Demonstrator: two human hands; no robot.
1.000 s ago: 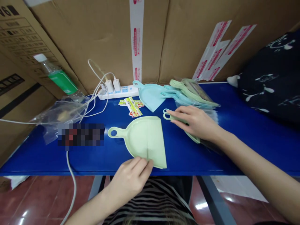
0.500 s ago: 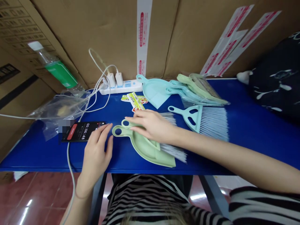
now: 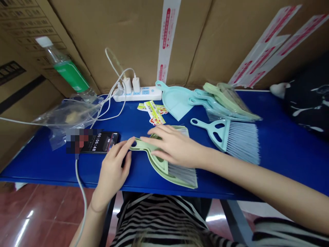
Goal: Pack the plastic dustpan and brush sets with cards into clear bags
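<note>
A pale green plastic dustpan [image 3: 160, 164] lies on the blue table [image 3: 51, 168] with a green hand brush [image 3: 181, 175] nested on it, grey bristles poking out at the lower right. My right hand [image 3: 174, 145] lies across both, fingers over the pan. My left hand [image 3: 114, 168] pinches the two green handles at their looped ends. A matching pale blue brush [image 3: 226, 137] lies to the right, apart from my hands, and a pale blue dustpan [image 3: 176, 101] lies further back.
A phone [image 3: 101, 142] showing a timer lies left of my left hand. Behind stand a white power strip [image 3: 137, 94] with chargers, printed labels [image 3: 154, 112], a bagged stack of dustpans [image 3: 226, 103], a plastic bag [image 3: 68, 116] and a bottle [image 3: 65, 67] against cardboard.
The green brush now sits on the green dustpan, and the pair has turned with handles pointing left. My left hand has moved from beside the phone onto the handles. The view has shifted slightly.
</note>
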